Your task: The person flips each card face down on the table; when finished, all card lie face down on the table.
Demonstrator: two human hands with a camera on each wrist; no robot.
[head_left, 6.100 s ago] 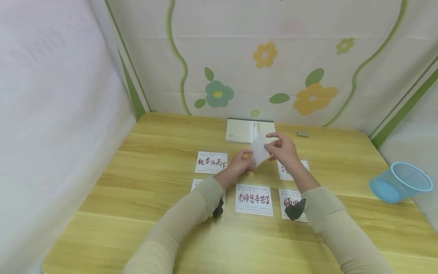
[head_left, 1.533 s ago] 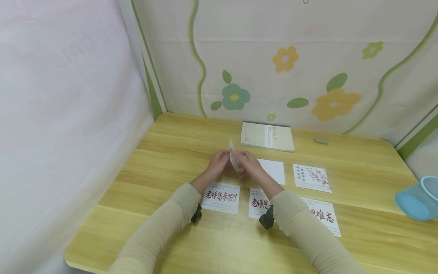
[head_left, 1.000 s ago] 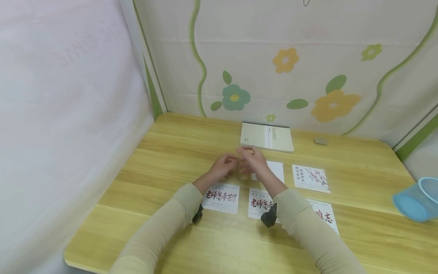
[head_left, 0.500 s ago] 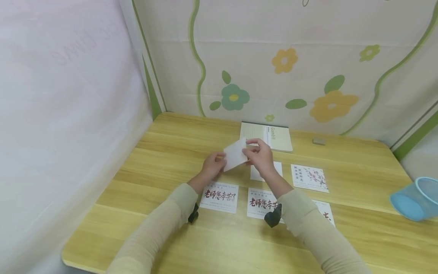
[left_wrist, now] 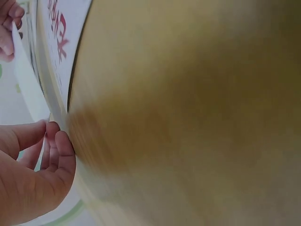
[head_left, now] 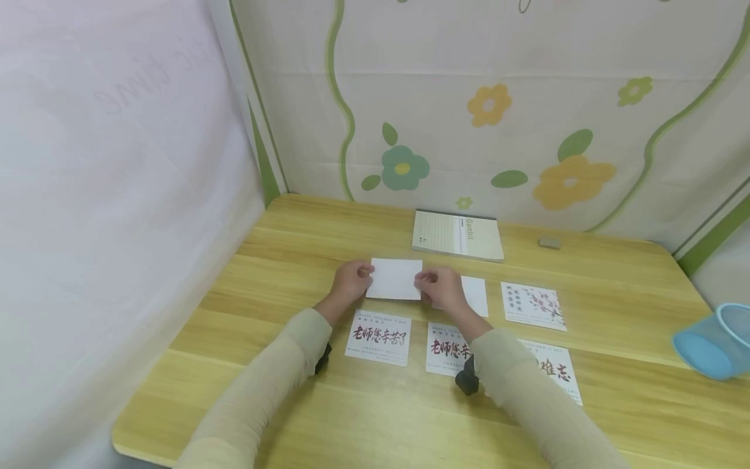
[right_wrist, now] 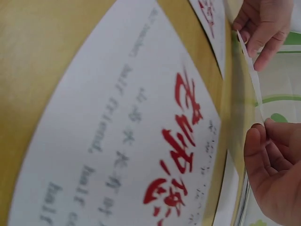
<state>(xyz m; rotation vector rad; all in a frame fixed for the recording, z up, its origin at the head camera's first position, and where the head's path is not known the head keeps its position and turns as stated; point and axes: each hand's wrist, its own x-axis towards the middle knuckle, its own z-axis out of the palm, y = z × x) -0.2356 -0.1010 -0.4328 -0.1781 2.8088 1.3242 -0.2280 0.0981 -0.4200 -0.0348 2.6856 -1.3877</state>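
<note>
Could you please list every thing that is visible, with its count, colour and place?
blank card: 1, white, held flat over the table between both hands
second blank card: 1, white, lying on the table to the right of the right hand
printed cards: 4, white with red or dark writing, in rows on the near table
notebook: 1, cream, far edge of the table
eraser: 1, grey, right of the notebook
basket: 1, blue, tipped, right edge
table: 1, light wood
left hand: pinches the left edge of the blank card
right hand: pinches the right edge of the blank card
</note>
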